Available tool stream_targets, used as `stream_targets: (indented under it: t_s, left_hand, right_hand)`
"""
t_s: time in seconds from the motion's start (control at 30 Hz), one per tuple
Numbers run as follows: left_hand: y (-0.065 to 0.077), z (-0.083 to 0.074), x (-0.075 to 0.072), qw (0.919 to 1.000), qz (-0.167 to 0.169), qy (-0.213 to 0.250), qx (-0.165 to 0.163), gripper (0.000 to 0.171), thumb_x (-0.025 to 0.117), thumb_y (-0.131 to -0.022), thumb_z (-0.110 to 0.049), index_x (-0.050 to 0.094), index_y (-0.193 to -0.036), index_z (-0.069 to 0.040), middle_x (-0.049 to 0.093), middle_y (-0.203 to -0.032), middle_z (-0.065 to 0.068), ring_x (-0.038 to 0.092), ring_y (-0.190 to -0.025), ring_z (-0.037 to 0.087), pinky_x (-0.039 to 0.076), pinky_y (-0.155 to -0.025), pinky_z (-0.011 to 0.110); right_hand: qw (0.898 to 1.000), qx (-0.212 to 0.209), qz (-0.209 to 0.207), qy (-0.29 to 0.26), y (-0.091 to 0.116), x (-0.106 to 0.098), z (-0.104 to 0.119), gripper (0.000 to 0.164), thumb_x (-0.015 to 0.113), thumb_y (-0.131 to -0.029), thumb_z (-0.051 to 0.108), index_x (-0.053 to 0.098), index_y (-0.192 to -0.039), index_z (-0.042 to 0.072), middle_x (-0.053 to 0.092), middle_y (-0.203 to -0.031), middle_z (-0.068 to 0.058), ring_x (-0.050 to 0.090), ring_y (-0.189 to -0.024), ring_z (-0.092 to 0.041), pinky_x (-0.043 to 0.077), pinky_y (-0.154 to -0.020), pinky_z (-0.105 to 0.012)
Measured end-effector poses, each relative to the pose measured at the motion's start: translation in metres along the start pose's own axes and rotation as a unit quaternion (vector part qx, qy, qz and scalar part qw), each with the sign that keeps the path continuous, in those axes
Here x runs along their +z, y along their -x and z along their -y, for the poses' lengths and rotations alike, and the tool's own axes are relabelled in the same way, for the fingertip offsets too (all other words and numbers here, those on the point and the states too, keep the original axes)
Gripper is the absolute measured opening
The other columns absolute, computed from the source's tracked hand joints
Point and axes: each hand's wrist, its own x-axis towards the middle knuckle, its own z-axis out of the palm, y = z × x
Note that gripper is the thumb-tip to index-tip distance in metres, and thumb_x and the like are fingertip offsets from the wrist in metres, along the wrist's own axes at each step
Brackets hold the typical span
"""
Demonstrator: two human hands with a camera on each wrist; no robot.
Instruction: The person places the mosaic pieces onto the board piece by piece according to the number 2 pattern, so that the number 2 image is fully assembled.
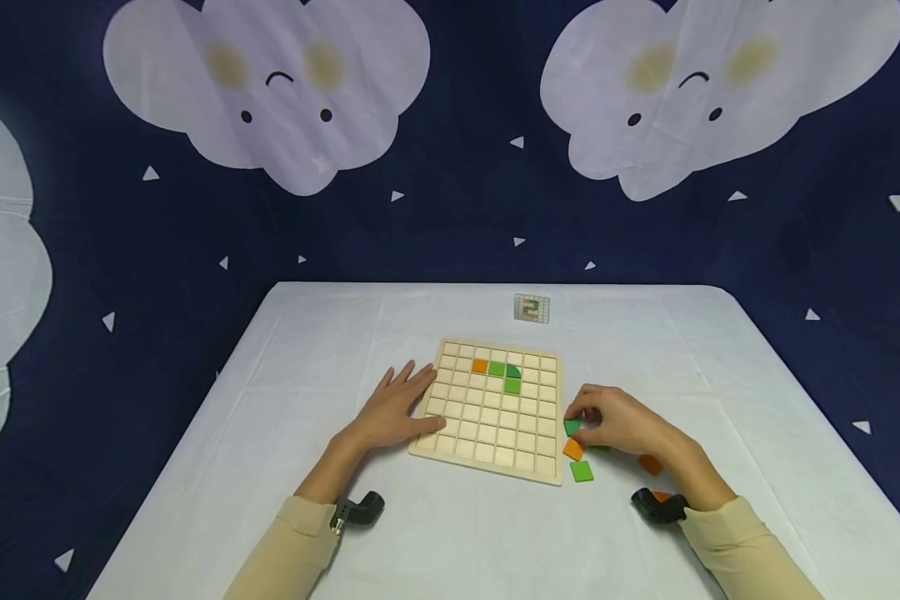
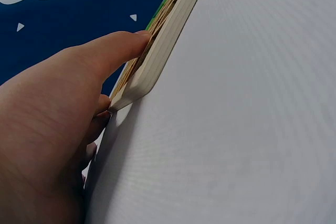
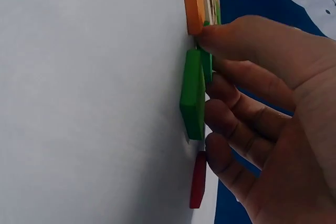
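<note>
A wooden grid board (image 1: pixel 487 417) lies on the table, with an orange square tile (image 1: pixel 480 366), two light green square tiles and a dark green rounded tile (image 1: pixel 513 371) in its upper cells. My left hand (image 1: pixel 397 408) rests on the board's left edge, fingers spread, thumb over the grid; the left wrist view shows the thumb (image 2: pixel 118 48) on the rim. Just right of the board, my right hand (image 1: pixel 618 419) pinches a dark green tile (image 1: pixel 572 427) between thumb and fingers. In the right wrist view that tile (image 3: pixel 206 66) is partly hidden by the fingertips.
Beside the right hand lie an orange tile (image 1: pixel 573 449), a light green tile (image 1: pixel 582 472) and a darker orange tile (image 1: pixel 650 464). A thick green tile (image 3: pixel 192 95) and a red piece (image 3: pixel 198 179) stand under the fingers. A small pattern card (image 1: pixel 532 308) lies beyond the board.
</note>
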Motion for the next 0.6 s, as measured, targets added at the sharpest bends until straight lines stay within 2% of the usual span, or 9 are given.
stream_targets:
  t_s: [0.27, 0.6]
  left_hand:
    - [0.0, 0.001, 0.0, 1.0, -0.002, 0.001, 0.003, 0.09, 0.057, -0.083, -0.067, 0.031, -0.151, -0.013, 0.025, -0.156, -0.002, 0.007, -0.145, 0.02, 0.0, -0.116, 0.041]
    - [0.0, 0.002, 0.0, 1.0, -0.001, 0.003, 0.002, 0.091, 0.056, -0.083, -0.067, 0.031, -0.152, -0.013, 0.024, -0.156, -0.003, 0.007, -0.145, 0.019, -0.001, -0.116, 0.041]
  right_hand:
    - [1.0, -0.001, -0.006, -0.013, -0.004, -0.001, 0.003, 0.02, 0.08, -0.079, 0.026, 0.072, -0.097, 0.025, 0.059, -0.088, 0.011, 0.053, -0.077, -0.012, 0.046, -0.065, -0.025]
    - [0.999, -0.003, -0.03, -0.016, -0.025, 0.002, 0.011, 0.02, 0.08, -0.078, 0.026, 0.073, -0.097, 0.022, 0.061, -0.086, 0.009, 0.053, -0.074, -0.011, 0.047, -0.064, -0.027]
